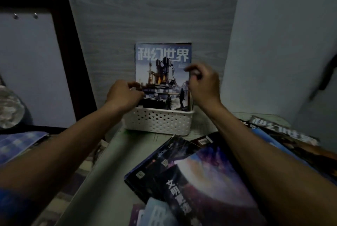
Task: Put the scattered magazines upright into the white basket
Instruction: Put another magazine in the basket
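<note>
Left hand (pixel 124 96) fingers curl at the upright blue-covered magazine (pixel 162 72)'s edge, right hand (pixel 202 83) loosely closed; grip unclear. Letting go, it could flop inside the white perforated plastic basket (pixel 158 121).

Basket (pixel 160 122): white, perforated w/ dot holes. Upright magazine (pixel 162 69): blue cover, white title chars, orange flame spots. Tabletop (pixel 116 154): pale grey-green. Scattered magazines (pixel 184 174): dark purple/blue. Cloth (pixel 16 143) at left: blue check.

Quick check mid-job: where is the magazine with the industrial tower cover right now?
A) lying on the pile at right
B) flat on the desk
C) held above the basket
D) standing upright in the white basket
D: the magazine stands upright with its lower edge inside the white basket, against the wall.
</note>
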Demonstrator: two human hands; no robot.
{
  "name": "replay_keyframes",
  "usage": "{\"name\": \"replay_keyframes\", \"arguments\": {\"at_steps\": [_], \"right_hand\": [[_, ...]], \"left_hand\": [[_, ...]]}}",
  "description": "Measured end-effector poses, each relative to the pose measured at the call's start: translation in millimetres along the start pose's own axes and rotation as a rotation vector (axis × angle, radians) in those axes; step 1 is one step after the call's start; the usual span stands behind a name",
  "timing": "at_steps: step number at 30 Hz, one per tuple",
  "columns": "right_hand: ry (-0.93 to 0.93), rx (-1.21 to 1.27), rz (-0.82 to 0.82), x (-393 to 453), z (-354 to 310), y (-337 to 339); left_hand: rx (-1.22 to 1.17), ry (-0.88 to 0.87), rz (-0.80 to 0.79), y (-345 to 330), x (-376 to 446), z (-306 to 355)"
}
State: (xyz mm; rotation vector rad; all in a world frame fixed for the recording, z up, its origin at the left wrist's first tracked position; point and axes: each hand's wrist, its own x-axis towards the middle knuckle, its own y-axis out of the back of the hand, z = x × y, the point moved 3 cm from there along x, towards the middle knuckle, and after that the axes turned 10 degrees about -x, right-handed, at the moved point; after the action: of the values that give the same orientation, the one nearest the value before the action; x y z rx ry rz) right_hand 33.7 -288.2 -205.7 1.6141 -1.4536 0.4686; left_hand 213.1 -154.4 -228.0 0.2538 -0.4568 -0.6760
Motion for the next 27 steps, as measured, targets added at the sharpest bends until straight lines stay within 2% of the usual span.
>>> {"name": "replay_keyframes", "arguments": {"at_steps": [2, 4, 6, 9, 12, 14, 18, 21, 24, 27], "right_hand": [[0.217, 0.047, 0.133, 11, -49, 22], [0.308, 0.047, 0.162, 19, -88, 39], [0.355, -0.126, -0.020, 15, -109, 53], [0.414, -0.412, -0.396, -8, -103, 83], [0.347, -0.563, -0.738, -52, -71, 125], [0.303, -0.608, -0.889, -92, -48, 155], [0.091, -0.688, -0.867, -144, -14, 216], [-0.060, -0.721, -0.927, -166, -7, 238], [-0.168, -0.545, -0.930, -176, -10, 233], [-0.493, -0.291, -0.876, -177, -3, 221]], "left_hand": [[0.233, -0.202, -0.188, 3, -33, 29], [0.486, -0.336, -0.329, 5, -66, 53], [0.553, -0.287, -0.435, 2, -95, 64], [0.455, -0.205, -0.541, -9, -128, 69], [0.450, -0.191, -0.691, -29, -163, 60], [0.478, -0.159, -0.807, -42, -183, 48], [0.406, -0.013, -0.807, -40, -190, 32], [0.369, 0.030, -0.763, -36, -192, 29], [0.525, -0.140, -0.587, -35, -198, 34], [0.650, -0.301, -0.418, -31, -211, 41]]}}
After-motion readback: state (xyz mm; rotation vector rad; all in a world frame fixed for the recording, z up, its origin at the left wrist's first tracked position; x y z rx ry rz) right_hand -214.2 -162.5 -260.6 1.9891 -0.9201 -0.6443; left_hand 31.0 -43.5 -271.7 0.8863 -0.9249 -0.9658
